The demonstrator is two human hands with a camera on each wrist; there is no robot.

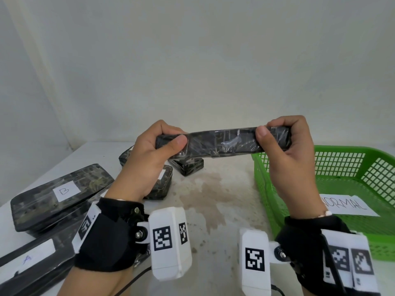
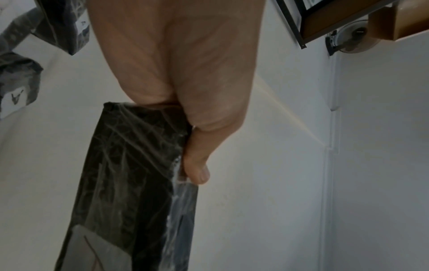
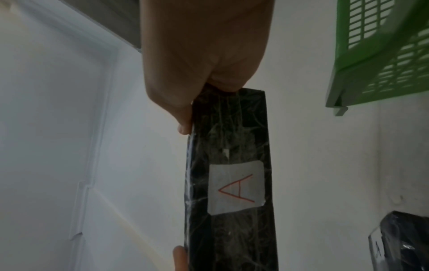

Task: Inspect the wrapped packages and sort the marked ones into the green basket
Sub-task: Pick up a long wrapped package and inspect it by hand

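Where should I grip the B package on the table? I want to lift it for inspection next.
Take the B package by its two short ends, one hand from each side. It is long, flat and lies face up, so end grips leave its label in view.

Wrapped package (image 1: 222, 144) held up edge-on above the table; green basket (image 1: 263, 182) at right.
The held package was a flat dark slab in crinkled clear film, lying roughly level, one end in the left hand (image 1: 149, 159) and the other in the right hand (image 1: 292, 150), thumbs on the near edge. Its underside carried a white label (image 3: 236, 188) with a red "A". The lattice-walled green basket sat on the table, with a paper sheet reading "NORMAL" (image 1: 348, 205) inside. Other wrapped packages lay at left: one labelled "B" (image 1: 62, 195), one labelled "A" (image 1: 32, 259).
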